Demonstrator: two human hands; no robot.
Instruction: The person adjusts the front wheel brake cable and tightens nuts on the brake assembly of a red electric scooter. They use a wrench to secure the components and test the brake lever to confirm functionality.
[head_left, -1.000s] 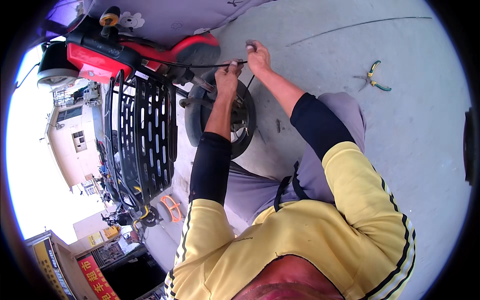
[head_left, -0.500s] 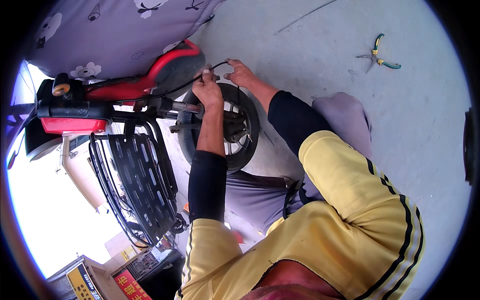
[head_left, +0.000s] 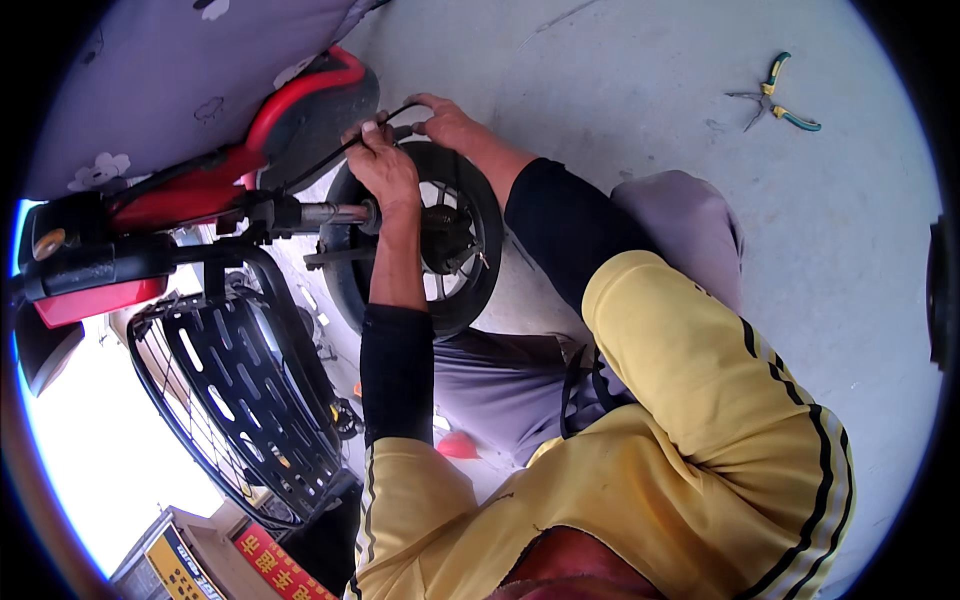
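A thin black cable (head_left: 323, 162) runs up from beside the front fork of a red two-wheeler and bends over above its front wheel (head_left: 488, 220). My left hand (head_left: 388, 178) is closed around the cable, thumb pressed along it. Just to the right, my right hand (head_left: 448, 124) pinches the cable at the bend, its fingers curled over it. Both hands are above the far side of the tyre, close to the red front panel (head_left: 262, 130). The fork tube (head_left: 335, 215) lies level, below my left hand. Where the cable goes past my right hand is partly hidden.
Pliers with green and yellow handles (head_left: 767, 98) lie spread on the grey floor (head_left: 640, 90) at the far right. A black front basket (head_left: 235, 375) sits to the left of my left arm. A patterned grey cover (head_left: 190, 80) hangs at the upper left.
Both hands have shifted slightly left and farther away in the picture, still gripping the cable. The whole view has moved too: basket and handlebar appear more to the left, pliers slightly higher.
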